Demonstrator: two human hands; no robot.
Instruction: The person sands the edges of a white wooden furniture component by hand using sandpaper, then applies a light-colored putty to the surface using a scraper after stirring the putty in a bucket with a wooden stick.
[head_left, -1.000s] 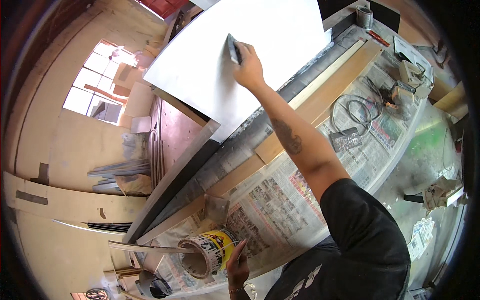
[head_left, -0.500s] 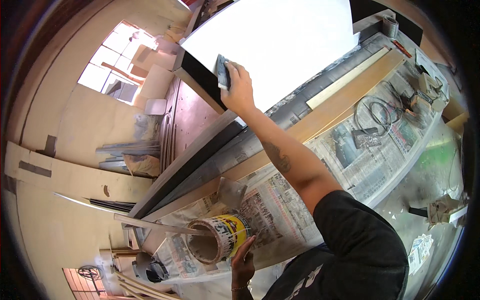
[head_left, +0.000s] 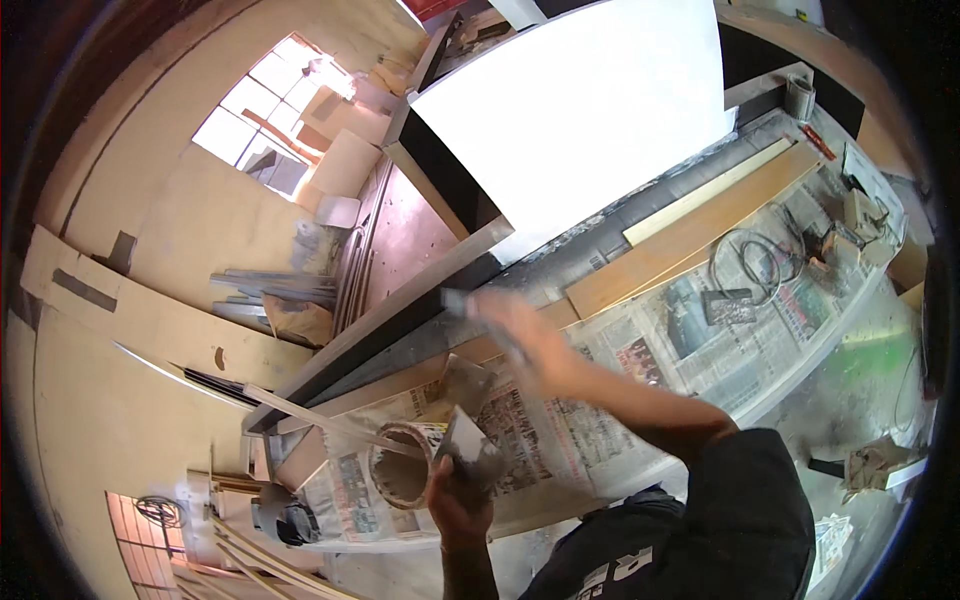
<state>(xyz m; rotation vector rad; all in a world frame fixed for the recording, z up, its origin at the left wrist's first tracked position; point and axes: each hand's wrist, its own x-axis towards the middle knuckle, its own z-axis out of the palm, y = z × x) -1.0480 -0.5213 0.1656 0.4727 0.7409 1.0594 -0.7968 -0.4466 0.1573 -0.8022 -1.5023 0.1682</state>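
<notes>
My right hand (head_left: 515,325) is smeared by motion above the dark rail, its fingers closed round a flat grey scraper (head_left: 457,302). Low in the view, my left hand (head_left: 462,508) grips a flat greyish plate (head_left: 472,450), spreader-like in shape, tilted upward beside a round can (head_left: 402,490). A long wooden stick (head_left: 325,418) rests in the can's mouth. Just behind lies another flat plate (head_left: 465,380) on the newspaper. The big white panel (head_left: 600,110) stands beyond my right hand, no longer touched by it.
Newspaper (head_left: 690,345) covers the bench, with wooden boards (head_left: 700,230), a coiled cable (head_left: 760,255) and a dark block (head_left: 728,307) on it. A metal can (head_left: 798,97) stands at the far right corner. A long dark-sided beam (head_left: 400,320) runs along the bench's far side.
My right hand has left the white panel's edge and swung down toward me with the scraper. My left hand has moved left in front of the can, and a flat plate now shows in it.
</notes>
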